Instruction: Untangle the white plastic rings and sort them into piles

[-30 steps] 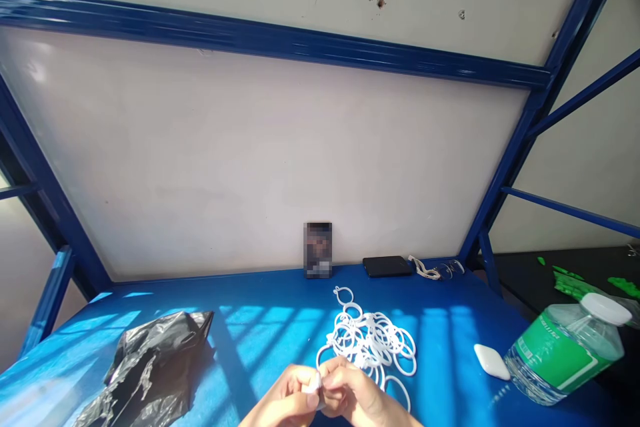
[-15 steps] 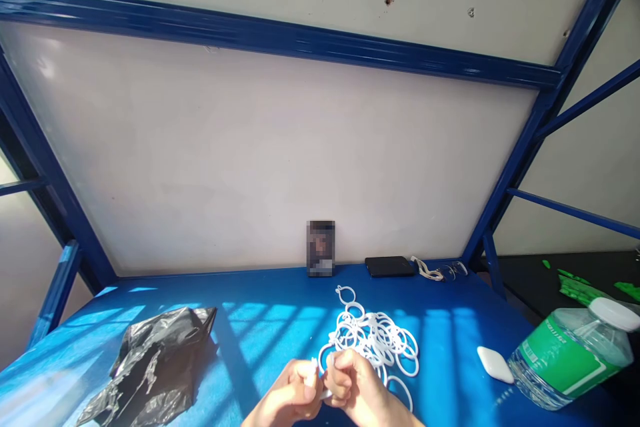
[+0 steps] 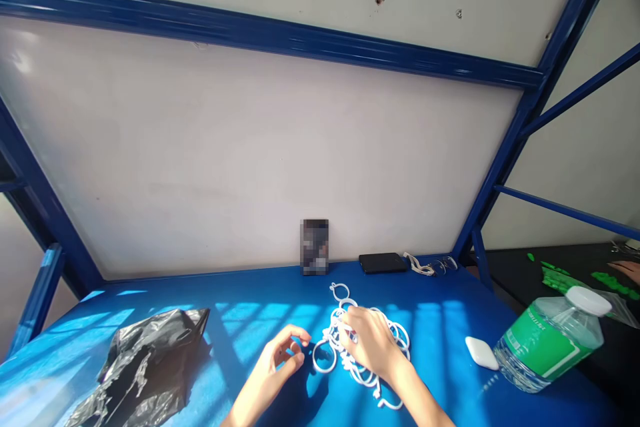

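A loose heap of white plastic rings [image 3: 360, 370], some with small knob-like ends like curtain rings, lies on the blue tabletop [image 3: 240, 333]. My right hand [image 3: 373, 340] reaches over the heap from the right, its thumb and fingers curled down and closed on a white ring among the others; the fingertips are partly hidden. To the left of the heap, my left hand [image 3: 280, 363] hovers with bent fingers and thumb apart, nothing between them. One ring lies just right of its fingertips.
A crumpled black plastic bag [image 3: 150, 367] lies at left. On the right stand a tilted-looking bottle [image 3: 550, 340] with green label and a white case [image 3: 481, 352]. Along the back are a blurred upright phone-like object [image 3: 315, 247], a black phone [image 3: 383, 263] and glasses [image 3: 445, 265]. Blue frame bars [image 3: 270, 33] surround the surface.
My hands were together at the front, pinching a white ring. They have parted: the right moved forward onto the heap, the left opened. The view shifted slightly.
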A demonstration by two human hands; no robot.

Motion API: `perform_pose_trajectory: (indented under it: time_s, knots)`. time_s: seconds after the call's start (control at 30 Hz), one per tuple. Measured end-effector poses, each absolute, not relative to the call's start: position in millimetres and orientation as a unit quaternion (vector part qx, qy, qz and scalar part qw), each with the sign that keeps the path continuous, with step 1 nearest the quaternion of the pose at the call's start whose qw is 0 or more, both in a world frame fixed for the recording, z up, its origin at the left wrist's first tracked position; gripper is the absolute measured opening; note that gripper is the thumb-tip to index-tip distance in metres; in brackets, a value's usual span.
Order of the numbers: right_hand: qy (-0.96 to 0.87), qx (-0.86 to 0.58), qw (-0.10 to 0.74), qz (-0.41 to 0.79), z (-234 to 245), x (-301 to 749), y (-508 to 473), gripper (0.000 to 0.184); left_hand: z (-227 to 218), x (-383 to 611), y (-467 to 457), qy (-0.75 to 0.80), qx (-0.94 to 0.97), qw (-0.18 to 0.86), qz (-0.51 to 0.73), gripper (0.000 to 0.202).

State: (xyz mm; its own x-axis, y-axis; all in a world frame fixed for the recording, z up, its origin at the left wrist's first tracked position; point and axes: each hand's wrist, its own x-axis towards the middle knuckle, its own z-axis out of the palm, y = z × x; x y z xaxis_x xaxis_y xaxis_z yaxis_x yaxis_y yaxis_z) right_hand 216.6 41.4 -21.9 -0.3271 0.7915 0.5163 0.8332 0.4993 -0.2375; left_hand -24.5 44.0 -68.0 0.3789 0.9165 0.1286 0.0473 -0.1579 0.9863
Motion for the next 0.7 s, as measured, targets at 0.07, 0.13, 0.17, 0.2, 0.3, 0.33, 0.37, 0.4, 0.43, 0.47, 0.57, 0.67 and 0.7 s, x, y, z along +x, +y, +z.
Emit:
perform_pose_trajectory:
  time_s: [0.07, 0.13, 0.17, 0.2, 0.3, 0.33, 0.37, 0.4, 0.43, 0.47, 0.57, 0.67, 0.7]
  knots:
    - [-0.814, -0.515, 0.270, 0.004, -23.1, 218.3, 40.8, 0.011, -63.2, -23.8, 42.0, 0.381, 0.659, 0.510, 0.401, 0.036]
    - [-0.808, -0.531, 0.252, 0.045, -19.8, 218.0, 39.6, 0.011, -56.0, -23.4, 39.7, 0.387, 0.672, 0.494, 0.392, 0.036]
    - [-0.805, -0.536, 0.248, 0.055, -17.0, 217.6, 39.2, 0.011, -52.6, -23.2, 38.6, 0.392, 0.676, 0.489, 0.389, 0.036]
    - [-0.804, -0.538, 0.245, 0.062, -13.9, 217.4, 39.2, 0.012, -49.7, -23.0, 37.8, 0.397, 0.677, 0.484, 0.387, 0.036]
    - [-0.804, -0.541, 0.236, 0.068, -4.8, 219.4, 42.5, 0.017, -45.5, -22.1, 35.9, 0.412, 0.674, 0.476, 0.387, 0.036]
    - [-0.801, -0.547, 0.235, 0.066, -2.3, 221.6, 44.6, 0.019, -45.3, -21.7, 35.4, 0.417, 0.672, 0.474, 0.388, 0.036]
    - [-0.794, -0.556, 0.237, 0.062, -0.1, 224.6, 46.8, 0.020, -45.5, -21.4, 34.9, 0.421, 0.671, 0.471, 0.389, 0.037]
    - [-0.784, -0.568, 0.243, 0.058, 1.9, 228.8, 49.2, 0.022, -45.7, -21.1, 34.3, 0.424, 0.671, 0.467, 0.389, 0.037]
    - [-0.773, -0.582, 0.246, 0.053, 3.7, 234.2, 51.4, 0.023, -45.9, -20.7, 33.6, 0.429, 0.671, 0.460, 0.392, 0.037]
    - [-0.762, -0.597, 0.248, 0.046, 5.2, 240.9, 53.4, 0.024, -45.7, -20.3, 32.8, 0.433, 0.673, 0.451, 0.395, 0.036]
    - [-0.726, -0.647, 0.232, 0.004, 7.4, 268.5, 57.1, 0.024, -43.0, -18.7, 30.0, 0.435, 0.687, 0.423, 0.400, 0.031]
    - [-0.699, -0.688, 0.194, 0.001, 5.9, 301.1, 57.2, 0.019, -38.9, -16.7, 27.2, 0.417, 0.709, 0.404, 0.401, 0.030]
    - [-0.693, -0.697, 0.183, 0.018, 4.9, 310.9, 56.9, 0.017, -37.8, -16.1, 26.3, 0.411, 0.715, 0.399, 0.401, 0.030]
